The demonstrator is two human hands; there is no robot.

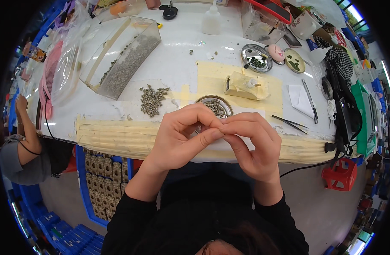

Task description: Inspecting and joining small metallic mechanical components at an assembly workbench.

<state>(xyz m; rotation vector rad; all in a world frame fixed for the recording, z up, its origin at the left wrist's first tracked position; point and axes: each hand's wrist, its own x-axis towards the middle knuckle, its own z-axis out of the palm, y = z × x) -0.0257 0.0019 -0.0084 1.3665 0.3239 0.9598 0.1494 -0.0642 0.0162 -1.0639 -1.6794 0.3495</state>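
My left hand [178, 138] and my right hand [259, 142] meet at their fingertips above the table's taped front edge. Thumb and forefinger of each are pinched together; whatever lies between them is too small or hidden to make out. Just beyond, a round metal dish [229, 107] of small grey-brown pieces is partly covered by my left hand. A loose heap of similar small pieces [151, 101] lies to the left on a clear sheet. Behind the dish, toward the right, sits a yellow-taped block [246, 87] with a small pale peg on top.
A tilted clear bin [154, 40] holds more grey pieces at the left. Tweezers [290, 123], a pen [310, 100] and round dishes [268, 67] of dark green bits lie rightward. A white squeeze bottle [211, 21] stands at the back. Below left is a blue crate [81, 178]; another person [27, 144] sits far left.
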